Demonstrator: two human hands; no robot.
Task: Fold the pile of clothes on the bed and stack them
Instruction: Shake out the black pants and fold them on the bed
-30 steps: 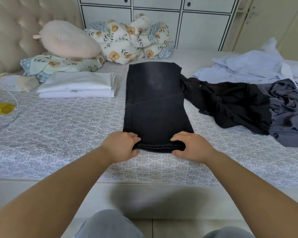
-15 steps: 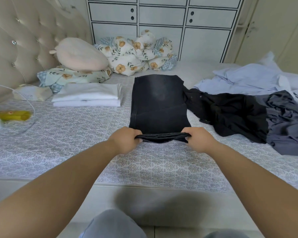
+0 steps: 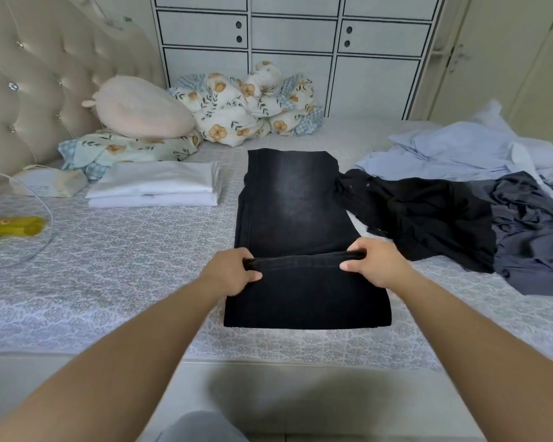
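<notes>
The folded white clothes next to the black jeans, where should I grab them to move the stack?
Judging by its pose, take the folded white stack at its two short ends, one hand per end, coming in low from the near long edge. It lies flat in two layers, so fingers slid underneath should lift both together.

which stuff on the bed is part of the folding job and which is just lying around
Job: black jeans gripped by left hand and right hand; folded white stack; unfolded clothes pile.
Lying about: floral duvet, pink plush pillow, yellow item.
</notes>
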